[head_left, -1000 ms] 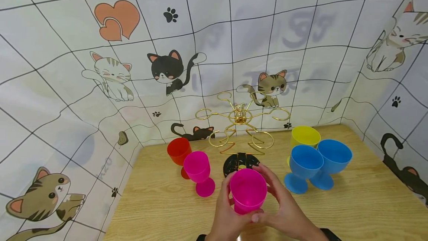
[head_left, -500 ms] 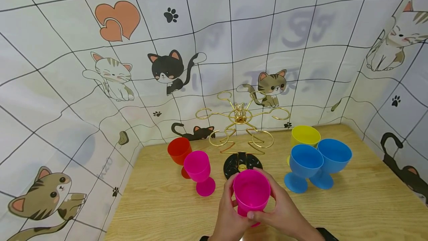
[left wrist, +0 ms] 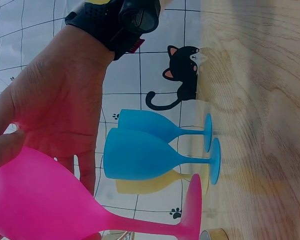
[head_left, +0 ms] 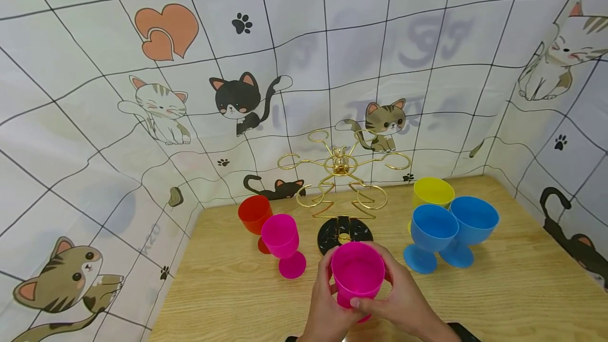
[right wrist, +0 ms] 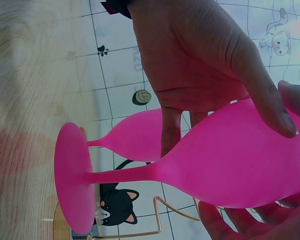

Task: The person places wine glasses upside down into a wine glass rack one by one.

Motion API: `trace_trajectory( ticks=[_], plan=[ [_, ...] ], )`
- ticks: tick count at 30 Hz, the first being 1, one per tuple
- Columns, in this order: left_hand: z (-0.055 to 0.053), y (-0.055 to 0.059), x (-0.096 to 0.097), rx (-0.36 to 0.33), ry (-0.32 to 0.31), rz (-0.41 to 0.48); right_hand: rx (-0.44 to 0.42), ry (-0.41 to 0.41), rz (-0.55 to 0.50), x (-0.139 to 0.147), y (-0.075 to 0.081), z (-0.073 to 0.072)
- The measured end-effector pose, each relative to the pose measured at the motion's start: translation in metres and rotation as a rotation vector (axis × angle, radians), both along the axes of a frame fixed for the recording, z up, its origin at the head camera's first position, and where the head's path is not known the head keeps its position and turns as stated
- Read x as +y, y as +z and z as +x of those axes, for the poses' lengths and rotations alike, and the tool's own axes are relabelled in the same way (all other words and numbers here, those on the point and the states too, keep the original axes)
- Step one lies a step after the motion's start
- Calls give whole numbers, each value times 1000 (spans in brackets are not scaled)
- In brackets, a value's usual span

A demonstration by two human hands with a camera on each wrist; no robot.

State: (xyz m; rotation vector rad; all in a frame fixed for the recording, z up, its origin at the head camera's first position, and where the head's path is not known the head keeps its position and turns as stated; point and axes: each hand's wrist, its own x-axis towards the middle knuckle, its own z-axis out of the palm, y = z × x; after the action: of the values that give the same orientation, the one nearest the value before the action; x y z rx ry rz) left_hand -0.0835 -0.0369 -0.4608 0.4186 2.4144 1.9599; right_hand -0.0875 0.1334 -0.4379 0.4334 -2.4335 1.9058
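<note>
Both hands grip the bowl of a magenta plastic goblet (head_left: 357, 273) in front of the rack. The left hand (head_left: 326, 302) wraps its left side and the right hand (head_left: 404, 297) its right side, with the thumbs meeting at the near side. In the left wrist view the goblet (left wrist: 45, 195) shows its stem and round foot, the foot close over the tabletop. From the right wrist, the left hand (right wrist: 200, 65) presses its thumb along the bowl, while right-hand fingers (right wrist: 255, 220) curl under it. The goblet's mouth faces up.
A gold wire rack (head_left: 341, 165) with looped arms and a black base (head_left: 328, 234) stands behind. Left are a red goblet (head_left: 255, 214) and another magenta goblet (head_left: 280, 236). Right are two blue goblets (head_left: 434, 228) and a yellow goblet (head_left: 433, 191). A cat-print sheet (head_left: 304, 57) surrounds the wooden table (head_left: 228, 300).
Over the first half second, both hands shifted the magenta goblet slightly right and toward the person. Since then it has stayed almost still, and the other goblets have not moved.
</note>
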Motion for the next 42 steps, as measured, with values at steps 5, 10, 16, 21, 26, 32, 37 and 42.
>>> trace_trajectory(
  ticks=[5,10,16,21,26,32,37,42],
  plan=[
    [1,0,-1,28,3,-14,-20,-13,-20,-1,0,0],
    [2,3,-1,62,15,-35,-45,-36,-44,0,0,0],
    [1,-1,-1,314,66,-145,3,-38,-166,0,-4,1],
    [-3,-10,-1,659,148,-273,-10,-49,-251,-3,-9,0],
    [-7,-12,0,854,254,-399,-115,-105,-311,-8,-12,3],
    [-8,-16,3,899,307,-456,-186,-143,-383,-13,-17,3],
    [-6,-19,5,828,264,-443,-220,-159,-419,-16,-19,4],
    [-8,-20,6,850,245,-451,-207,-136,-435,-17,-22,5]
  ],
)
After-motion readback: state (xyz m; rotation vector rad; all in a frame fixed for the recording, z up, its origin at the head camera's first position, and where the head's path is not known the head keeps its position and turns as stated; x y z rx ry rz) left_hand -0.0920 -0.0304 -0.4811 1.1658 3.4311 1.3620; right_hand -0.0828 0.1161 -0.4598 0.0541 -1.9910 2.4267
